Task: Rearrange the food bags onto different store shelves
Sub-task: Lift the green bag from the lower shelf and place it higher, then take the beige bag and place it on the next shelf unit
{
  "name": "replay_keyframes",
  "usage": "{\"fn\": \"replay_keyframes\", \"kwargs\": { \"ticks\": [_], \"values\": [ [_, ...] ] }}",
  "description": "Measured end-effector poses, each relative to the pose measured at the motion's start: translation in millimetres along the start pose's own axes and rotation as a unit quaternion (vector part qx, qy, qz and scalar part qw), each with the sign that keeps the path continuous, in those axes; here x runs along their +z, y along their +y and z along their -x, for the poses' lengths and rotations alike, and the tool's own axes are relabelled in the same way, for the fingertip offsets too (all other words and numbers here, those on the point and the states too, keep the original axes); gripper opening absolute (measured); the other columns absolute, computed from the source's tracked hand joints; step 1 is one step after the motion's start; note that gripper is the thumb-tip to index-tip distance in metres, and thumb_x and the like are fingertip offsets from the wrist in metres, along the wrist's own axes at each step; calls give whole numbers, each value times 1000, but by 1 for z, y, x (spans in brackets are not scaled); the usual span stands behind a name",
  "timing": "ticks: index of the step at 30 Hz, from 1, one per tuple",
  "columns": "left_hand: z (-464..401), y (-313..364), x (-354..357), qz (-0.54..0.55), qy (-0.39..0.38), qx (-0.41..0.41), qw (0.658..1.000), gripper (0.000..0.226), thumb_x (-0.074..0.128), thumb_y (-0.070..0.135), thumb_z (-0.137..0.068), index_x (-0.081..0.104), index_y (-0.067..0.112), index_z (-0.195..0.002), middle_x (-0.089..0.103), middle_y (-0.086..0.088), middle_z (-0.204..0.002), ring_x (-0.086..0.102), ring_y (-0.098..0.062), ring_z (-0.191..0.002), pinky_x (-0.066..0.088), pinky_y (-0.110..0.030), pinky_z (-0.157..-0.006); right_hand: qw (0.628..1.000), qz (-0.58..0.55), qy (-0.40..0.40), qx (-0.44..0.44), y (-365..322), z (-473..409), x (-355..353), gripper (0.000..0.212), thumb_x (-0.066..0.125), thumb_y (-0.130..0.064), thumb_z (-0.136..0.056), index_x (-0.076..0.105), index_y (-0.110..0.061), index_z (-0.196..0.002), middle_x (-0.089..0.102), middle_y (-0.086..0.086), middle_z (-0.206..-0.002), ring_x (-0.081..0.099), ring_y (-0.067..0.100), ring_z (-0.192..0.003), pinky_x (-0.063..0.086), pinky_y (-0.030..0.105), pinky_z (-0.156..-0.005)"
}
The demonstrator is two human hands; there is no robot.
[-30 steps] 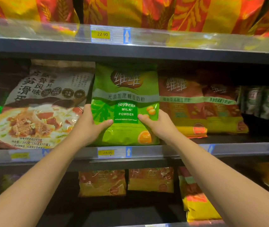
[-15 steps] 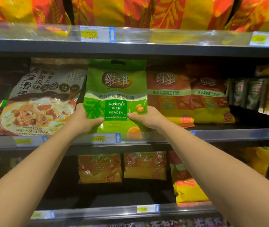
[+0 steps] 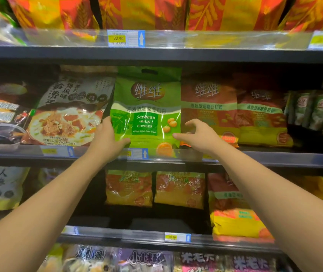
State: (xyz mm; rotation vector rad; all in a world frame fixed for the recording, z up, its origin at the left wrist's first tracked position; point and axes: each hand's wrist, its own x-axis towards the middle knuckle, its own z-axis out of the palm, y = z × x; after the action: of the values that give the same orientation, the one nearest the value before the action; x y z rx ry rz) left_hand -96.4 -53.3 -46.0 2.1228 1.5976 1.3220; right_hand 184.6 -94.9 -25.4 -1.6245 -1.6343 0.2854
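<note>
A green soybean milk powder bag (image 3: 147,107) stands upright on the middle shelf (image 3: 274,158), between a noodle soup bag and red-and-yellow soybean powder bags. My left hand (image 3: 109,138) grips the green bag's lower left edge, thumb across its front. At the bag's lower right corner, my right hand (image 3: 198,134) has its fingers spread and curled, a fingertip just at the bag's edge and nothing held in it.
A noodle soup bag (image 3: 66,112) sits left of the green bag; red-and-yellow soybean bags (image 3: 209,110) sit to its right. Orange wheat-print bags (image 3: 137,10) fill the top shelf. Small orange bags (image 3: 129,187) and a yellow bag (image 3: 233,209) stand on the lower shelf.
My right hand has let go of the green bag and its fingers have spread. The bag now stands on the middle shelf. The view has pulled back, showing lower shelves.
</note>
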Motion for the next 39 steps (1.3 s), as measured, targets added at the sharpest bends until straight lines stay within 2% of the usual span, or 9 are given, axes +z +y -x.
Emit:
{"fn": "replay_keyframes", "kwargs": {
  "ticks": [3,5,9,18,24,29,31,33,39],
  "values": [
    [15,0,-7,-11,6,19,1000,77,81,28,-86,37,10,-147,51,-12,-143,49,-30,-131,42,-37,-101,999,22,15,-27,-2,6,2,80,76,-61,-79,47,-21,-141,59,1,-131,53,16,-101,41,30,-76],
    [25,-2,-16,-32,7,20,999,83,80,36,-86,35,11,-150,47,-12,-148,45,-29,-135,40,-40,-106,996,60,37,-59,-10,11,10,81,74,-63,-78,45,-22,-141,60,1,-128,55,19,-101,46,35,-77],
    [39,-12,-41,-51,-4,4,999,89,78,46,-85,31,14,-154,43,-10,-154,42,-26,-140,40,-45,-111,982,121,82,-116,-40,20,34,81,70,-68,-78,46,-23,-142,56,5,-133,54,26,-120,52,48,-93],
    [40,-67,-101,-39,11,-1,999,84,75,51,-85,35,18,-151,46,-3,-153,43,-21,-139,36,-34,-106,979,89,81,-167,-109,20,99,79,70,-66,-79,47,-23,-141,55,2,-133,49,23,-125,46,42,-96],
    [14,-118,-139,-27,-8,13,1000,78,76,49,-85,38,23,-149,50,7,-140,48,-17,-132,36,-27,-93,987,11,69,-141,-159,8,150,79,73,-64,-77,48,-24,-140,56,-1,-133,55,18,-116,45,34,-87],
    [-26,-158,-167,-25,-24,4,999,83,79,48,-83,39,18,-149,49,-4,-146,50,-21,-129,41,-34,-98,993,-41,54,-96,-193,-5,191,81,77,-58,-77,47,-22,-142,59,-1,-132,58,17,-110,45,31,-81],
    [-43,-172,-175,-18,-50,-4,999,87,80,46,-83,36,14,-151,44,-11,-150,52,-29,-130,44,-41,-107,995,-56,61,-63,-202,-10,201,84,79,-56,-76,45,-20,-144,57,2,-133,59,19,-113,46,32,-83],
    [-59,-183,-180,-14,-72,-1,997,87,80,48,-82,38,12,-149,47,-13,-147,54,-31,-126,47,-48,-106,996,-42,74,-40,-207,-13,208,81,79,-55,-77,46,-19,-142,58,2,-129,58,20,-112,47,34,-85],
    [-92,-199,-181,-21,-79,0,997,95,78,50,-82,30,11,-154,44,-14,-151,50,-30,-131,48,-37,-97,997,6,75,5,-216,-26,215,83,77,-53,-80,42,-12,-143,59,7,-133,58,27,-118,51,42,-95]
  ]
}}
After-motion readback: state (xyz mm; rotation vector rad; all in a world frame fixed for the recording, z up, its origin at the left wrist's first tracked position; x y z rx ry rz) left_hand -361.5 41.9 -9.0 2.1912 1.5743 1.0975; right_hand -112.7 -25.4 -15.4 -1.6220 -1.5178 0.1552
